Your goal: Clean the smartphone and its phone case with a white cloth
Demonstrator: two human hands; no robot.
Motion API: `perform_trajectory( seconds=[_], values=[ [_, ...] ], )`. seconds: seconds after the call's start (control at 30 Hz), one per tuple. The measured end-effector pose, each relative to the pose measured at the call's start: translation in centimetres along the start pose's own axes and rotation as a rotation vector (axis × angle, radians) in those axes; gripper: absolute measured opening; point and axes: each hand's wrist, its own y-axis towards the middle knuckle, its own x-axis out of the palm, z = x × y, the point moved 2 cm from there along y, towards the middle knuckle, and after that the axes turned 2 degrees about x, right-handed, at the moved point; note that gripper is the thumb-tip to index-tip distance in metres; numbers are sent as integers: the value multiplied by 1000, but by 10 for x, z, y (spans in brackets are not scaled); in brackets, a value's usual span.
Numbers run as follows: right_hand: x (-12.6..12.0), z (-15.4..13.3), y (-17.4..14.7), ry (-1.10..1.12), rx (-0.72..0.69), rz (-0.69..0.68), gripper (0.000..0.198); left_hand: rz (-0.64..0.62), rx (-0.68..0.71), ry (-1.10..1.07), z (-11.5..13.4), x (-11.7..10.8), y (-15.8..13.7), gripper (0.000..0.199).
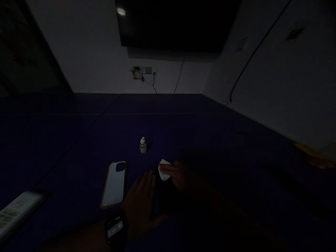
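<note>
My right hand (181,176) presses a small white wipe (164,176) with its fingertips. Beneath the wipe lies a dark flat rectangular object (168,197), phone-like in shape but too dim to make out fully. Stretched flat along that object's left edge is my left hand (139,201), thumb pointing right near its lower edge. A watch (115,229) with a lit screen is on the left wrist. To the left of this hand lies a clear phone case (114,185) with a dark rim and camera cutout. Farther forward, a small bottle (143,146) with a white cap stands upright.
All of it rests on a dark blue surface (78,168) in dim light. A white box-like item (19,210) with printing lies at the left edge. Something yellowish (312,154) is at the right. Ahead, sockets and cables (143,71) sit below a wall screen (175,24).
</note>
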Motion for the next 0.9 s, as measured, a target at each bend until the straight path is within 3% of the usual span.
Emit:
perform_trajectory(
  seconds=[0.17,0.33,0.4,0.6,0.73,0.9],
  values=[
    [1,9,-6,62,-48,-35,53,41,4,9,0,1,-1,106],
    [-9,33,-27,103,-30,66,45,44,9,6,-1,5,-3,108],
    [-12,31,-30,118,-37,72,46,44,-1,4,-2,7,-2,108],
    [-9,8,-18,78,-8,-97,57,35,9,3,-1,3,-2,107],
    [-12,22,-23,21,39,-49,50,31,5,-21,0,0,-2,106],
    [-11,17,-25,59,-26,-56,51,-13,3,-20,1,0,-1,105]
  ],
)
